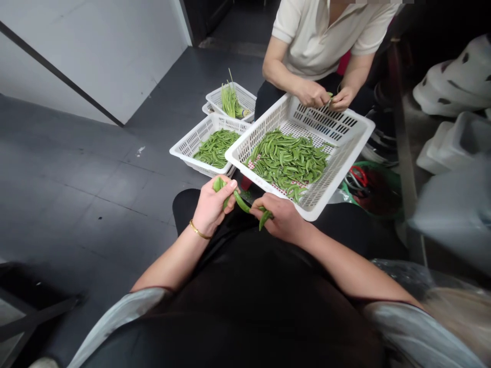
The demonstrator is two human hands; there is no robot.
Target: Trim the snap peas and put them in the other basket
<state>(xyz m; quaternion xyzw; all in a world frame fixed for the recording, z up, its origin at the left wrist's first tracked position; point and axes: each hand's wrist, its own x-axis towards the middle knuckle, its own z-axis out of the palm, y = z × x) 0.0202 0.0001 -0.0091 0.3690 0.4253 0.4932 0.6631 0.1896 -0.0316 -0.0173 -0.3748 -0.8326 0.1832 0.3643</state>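
Over my lap, my left hand [217, 200], with a gold bracelet at the wrist, is closed around green pea pods [219, 185]. One curved pod [241, 203] spans the gap between my two hands. My right hand [276, 214] pinches its near end, and another pod [264, 220] sticks out below those fingers. Just beyond my hands, a large white slotted basket [268, 188] holds a heap of green pods [289, 158]. To its left, a smaller white basket [184, 150] holds more pods [218, 148].
Across the large basket, a person in a cream shirt [312, 38] holds something green over its far rim. Farther back stands a basket [245, 93] with long green stalks [230, 101]. White containers [456, 138] and a green basin [383, 191] are at right.
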